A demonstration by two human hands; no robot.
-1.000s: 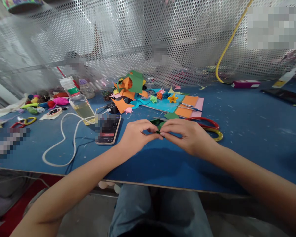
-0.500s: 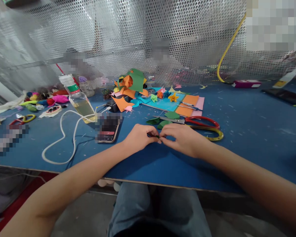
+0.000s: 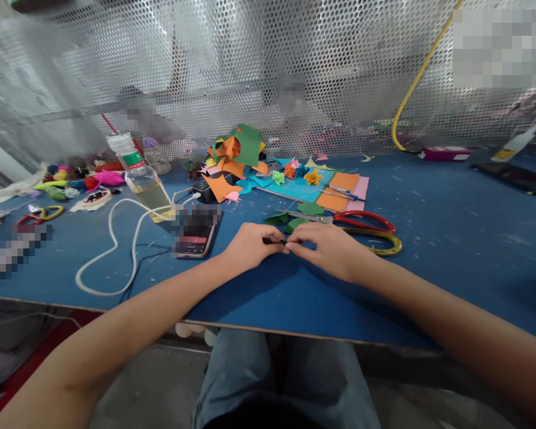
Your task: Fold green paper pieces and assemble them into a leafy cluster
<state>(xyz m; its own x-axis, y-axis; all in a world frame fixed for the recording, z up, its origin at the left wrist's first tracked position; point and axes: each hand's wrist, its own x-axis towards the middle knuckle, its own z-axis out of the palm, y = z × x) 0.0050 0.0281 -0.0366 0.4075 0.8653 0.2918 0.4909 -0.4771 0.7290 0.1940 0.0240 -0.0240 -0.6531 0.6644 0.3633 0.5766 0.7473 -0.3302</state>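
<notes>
A small dark-green piece (image 3: 283, 242), apparently of paper, is pinched between two hands above the blue work table (image 3: 451, 238).
Fingertips of the left hand (image 3: 250, 245) and right hand (image 3: 328, 245) are closed on it, back from the middle of the near edge; fine folding or twisting seems to be in hand, and light, even pressure is probably called for, though the piece is mostly hidden. Just beyond, green pointed paper cut-outs (image 3: 311, 208) and steel scissors with red and yellow handles (image 3: 340, 216) could be knocked. Towards the left edge, a dark-screened phone (image 3: 201, 233) and a looped white cable (image 3: 134, 255) are laid; near the far edge, multicoloured paper cuttings (image 3: 247, 148) are heaped.
</notes>
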